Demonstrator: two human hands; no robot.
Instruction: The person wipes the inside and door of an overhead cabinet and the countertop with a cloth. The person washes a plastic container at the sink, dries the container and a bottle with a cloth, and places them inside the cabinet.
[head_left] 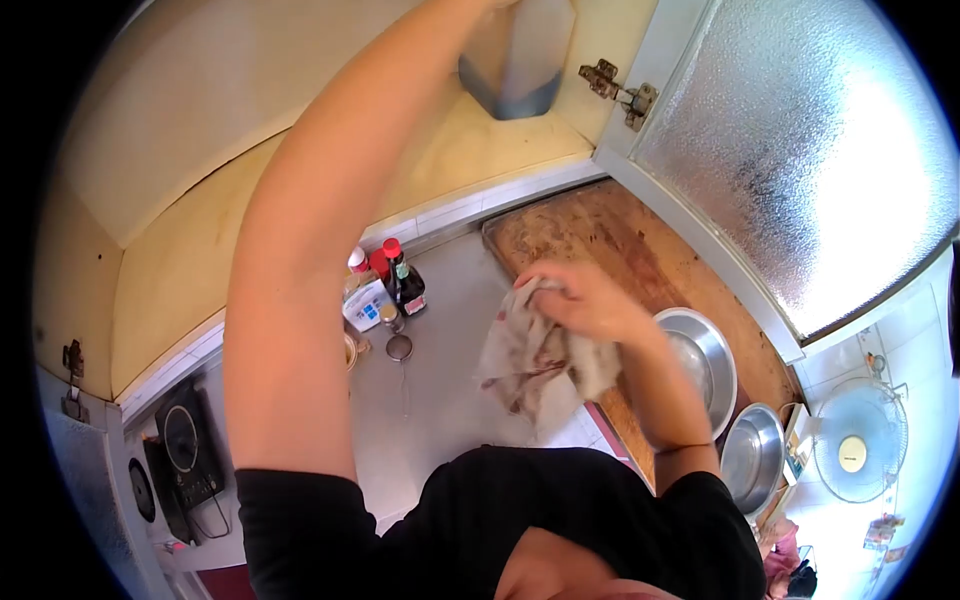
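My left arm reaches up into the open cabinet, and only a sliver of my left hand (497, 4) shows at the top edge. It is at the top of a see-through plastic jug (515, 55) with dark liquid at the bottom. The jug is blurred; its top and my fingers are cut off. My right hand (580, 300) is closed around a crumpled, stained cloth (545, 360), which hangs over the counter beside the wooden board (590, 235).
The frosted-glass cabinet door (790, 150) stands open at the right. Below are metal basins (725, 365) and a fan (852, 450). A red-capped bottle (408, 285) and a small strainer (399, 347) are on the steel counter (455, 380). A black cooktop (183, 450) is at left.
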